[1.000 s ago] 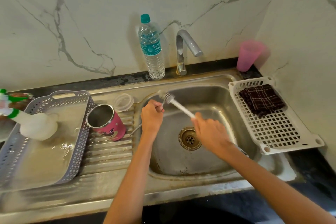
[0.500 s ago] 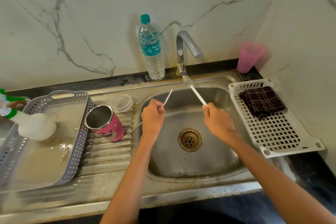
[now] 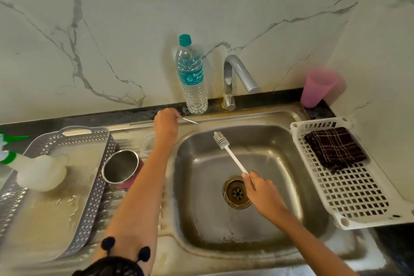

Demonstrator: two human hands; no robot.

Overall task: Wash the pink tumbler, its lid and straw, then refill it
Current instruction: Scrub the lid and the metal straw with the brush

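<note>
The steel sink [image 3: 291,141] is set into the worktop, and a grey tray [image 3: 98,186] is seen on its drainboard at the left. The pink tumbler [image 3: 122,169] is laid on its side just beside that tray. A white brush [image 3: 226,152] is grasped by the right grip [image 3: 262,192] above the basin. The clear lid [image 3: 146,144] is seen behind the tumbler. The metal straw [image 3: 189,120] is pinched by the left grip [image 3: 167,125] over the sink's back rim.
</note>
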